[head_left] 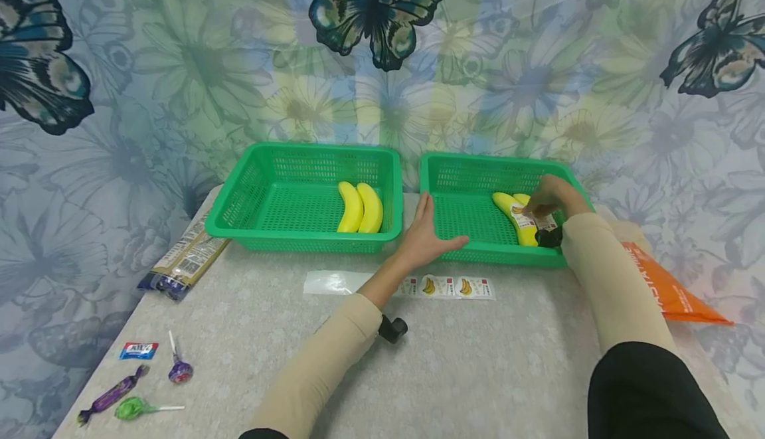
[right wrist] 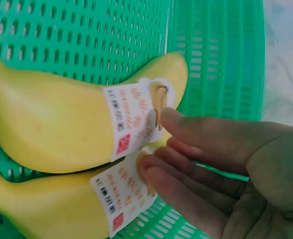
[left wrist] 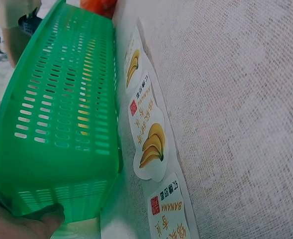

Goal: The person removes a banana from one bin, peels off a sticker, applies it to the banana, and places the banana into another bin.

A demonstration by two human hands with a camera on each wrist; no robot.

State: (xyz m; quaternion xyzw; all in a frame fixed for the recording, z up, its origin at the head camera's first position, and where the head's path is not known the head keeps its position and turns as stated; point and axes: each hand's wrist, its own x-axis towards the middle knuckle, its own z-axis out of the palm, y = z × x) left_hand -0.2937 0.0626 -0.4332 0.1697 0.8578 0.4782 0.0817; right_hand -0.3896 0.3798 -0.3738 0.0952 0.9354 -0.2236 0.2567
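Observation:
My right hand (head_left: 546, 196) reaches into the right green basket (head_left: 472, 253), over two yellow bananas (right wrist: 61, 124) that lie side by side. Each carries a white label printed with bananas. In the right wrist view the thumb touches the end of one label (right wrist: 136, 117), and the loosely bent fingers rest at the other label (right wrist: 124, 194). At the same basket's left front corner is my left hand (head_left: 421, 233), its fingers straight and thumb spread along the front rim. In the left wrist view that thumb (left wrist: 42, 221) lies against the basket wall.
Another green basket (head_left: 299, 243) on the left holds two unlabelled bananas (head_left: 360, 208). A label strip (head_left: 439, 286) lies in front, under the left forearm. Gold packet (head_left: 188, 256), wrapped candy (head_left: 113, 396) and lollipops (head_left: 179, 369) are at left; an orange bag (head_left: 681, 293) is at right.

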